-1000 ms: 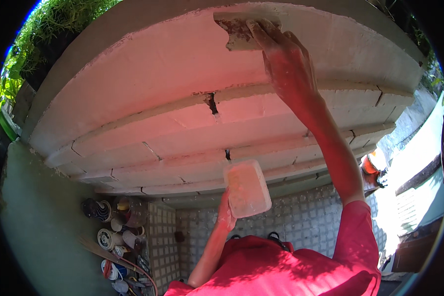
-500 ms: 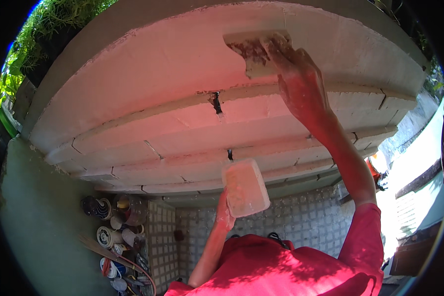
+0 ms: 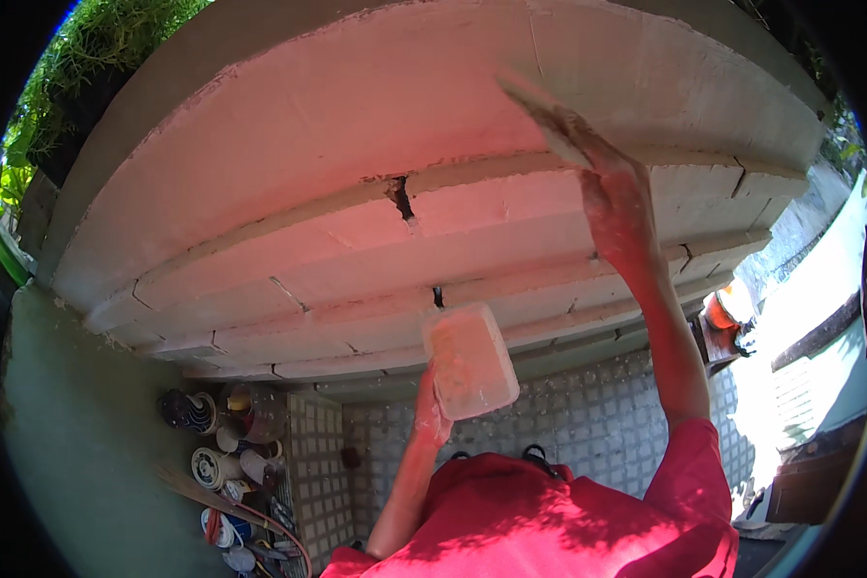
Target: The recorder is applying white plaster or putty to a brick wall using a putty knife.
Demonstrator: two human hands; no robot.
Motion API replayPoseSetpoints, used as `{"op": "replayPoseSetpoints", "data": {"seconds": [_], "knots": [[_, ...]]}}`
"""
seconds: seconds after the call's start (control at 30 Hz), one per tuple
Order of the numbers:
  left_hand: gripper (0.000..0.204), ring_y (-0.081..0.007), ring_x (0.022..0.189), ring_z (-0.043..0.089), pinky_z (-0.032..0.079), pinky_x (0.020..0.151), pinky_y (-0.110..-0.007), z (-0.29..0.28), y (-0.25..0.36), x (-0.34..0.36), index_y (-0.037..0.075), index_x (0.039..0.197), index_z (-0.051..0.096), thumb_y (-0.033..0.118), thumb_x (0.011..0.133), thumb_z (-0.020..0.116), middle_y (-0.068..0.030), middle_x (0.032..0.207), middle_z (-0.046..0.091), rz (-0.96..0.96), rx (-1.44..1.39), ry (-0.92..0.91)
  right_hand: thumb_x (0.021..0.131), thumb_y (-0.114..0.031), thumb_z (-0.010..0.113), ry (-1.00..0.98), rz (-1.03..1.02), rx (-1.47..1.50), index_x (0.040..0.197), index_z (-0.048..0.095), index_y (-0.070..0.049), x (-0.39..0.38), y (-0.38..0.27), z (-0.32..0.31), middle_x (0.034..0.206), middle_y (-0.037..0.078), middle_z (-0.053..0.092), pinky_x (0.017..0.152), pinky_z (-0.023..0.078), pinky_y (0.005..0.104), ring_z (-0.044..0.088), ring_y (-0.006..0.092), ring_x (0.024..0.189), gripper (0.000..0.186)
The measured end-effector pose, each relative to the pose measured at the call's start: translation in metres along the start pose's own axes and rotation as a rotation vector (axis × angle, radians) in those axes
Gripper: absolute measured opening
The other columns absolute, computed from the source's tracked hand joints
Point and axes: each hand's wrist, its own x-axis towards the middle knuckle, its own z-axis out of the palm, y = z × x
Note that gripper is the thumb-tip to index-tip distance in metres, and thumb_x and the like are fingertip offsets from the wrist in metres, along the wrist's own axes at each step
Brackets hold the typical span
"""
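My left hand [image 3: 432, 409] is closed round the side of a rectangular pale plastic tub [image 3: 471, 362], held level in front of me below the stepped wall. Pale, lumpy material lies inside it. Out to the upper right, my right hand [image 3: 615, 188] grips a flat, stained putty spreader [image 3: 547, 120], now seen nearly edge-on. The spreader is in front of the broad top face of the pale wall [image 3: 356, 116]; whether its blade touches the surface I cannot tell. Lower down, a dark gap [image 3: 401, 198] breaks the ledge.
Several buckets and pots [image 3: 214, 467] crowd the lower left, beside a broom [image 3: 197, 487]. A green side wall [image 3: 96, 424] stands at the left. Paving with a square pattern [image 3: 588, 414] lies below. An orange and white container [image 3: 727, 306] stands at the right, near bright sunlit ground.
My right hand has moved down and slightly right, off the upper face, turning the spreader from flat-on to edge-on. The tub in my left hand has shifted only slightly.
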Motion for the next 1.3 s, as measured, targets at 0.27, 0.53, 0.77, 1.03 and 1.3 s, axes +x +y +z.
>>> {"op": "replayPoseSetpoints", "data": {"seconds": [0.27, 0.53, 0.77, 1.03, 1.3], "knots": [[0.047, -0.0192, 0.113, 0.055, 0.047, 0.095, -0.037, -0.002, -0.002, -0.001, 0.009, 0.133, 0.043, 0.039, 0.098, 0.04, -0.0047, 0.124, 0.056, -0.014, -0.02, -0.043, 0.081, 0.001, 0.047, 0.223, 0.334, -0.097, 0.127, 0.048, 0.003, 0.016, 0.012, 0.025, 0.071, 0.028, 0.056, 0.06, 0.045, 0.051, 0.061, 0.0434, 0.067, 0.046], [0.054, -0.0213, 0.119, 0.051, 0.041, 0.101, -0.038, 0.001, -0.002, 0.002, 0.008, 0.137, 0.039, 0.042, 0.096, 0.043, -0.0059, 0.132, 0.05, -0.008, 0.026, 0.004, 0.08, 0.004, 0.048, 0.136, 0.242, 0.246, 0.134, 0.043, -0.001, 0.009, -0.081, 0.094, 0.094, 0.032, 0.059, 0.069, 0.049, 0.0459, 0.059, 0.0465, 0.081, 0.054], [0.056, -0.0208, 0.121, 0.049, 0.04, 0.102, -0.037, -0.006, 0.001, 0.0, 0.008, 0.139, 0.037, 0.043, 0.095, 0.043, -0.006, 0.134, 0.049, -0.026, 0.03, -0.017, 0.079, 0.006, 0.047, 0.154, 0.479, 0.099, 0.129, 0.044, 0.003, 0.014, -0.041, 0.019, 0.084, 0.027, 0.059, 0.057, 0.049, 0.0474, 0.059, 0.0446, 0.066, 0.051], [0.048, -0.0192, 0.113, 0.054, 0.046, 0.097, -0.036, 0.012, -0.001, 0.0, 0.01, 0.135, 0.041, 0.039, 0.097, 0.042, -0.0044, 0.126, 0.054, -0.038, 0.014, 0.002, 0.073, 0.003, 0.055, 0.069, 0.273, 0.147, 0.118, 0.046, 0.013, 0.017, -0.085, 0.105, 0.078, 0.03, 0.058, 0.066, 0.049, 0.0509, 0.059, 0.0442, 0.073, 0.047], [0.056, -0.021, 0.121, 0.049, 0.038, 0.104, -0.038, 0.013, 0.001, 0.005, 0.007, 0.139, 0.037, 0.043, 0.096, 0.043, -0.006, 0.134, 0.049, -0.044, 0.035, -0.069, 0.078, 0.0, 0.057, 0.163, 0.272, -0.013, 0.132, 0.038, 0.006, 0.011, -0.031, 0.049, 0.101, 0.029, 0.057, 0.069, 0.047, 0.05, 0.058, 0.0425, 0.079, 0.057]]}}
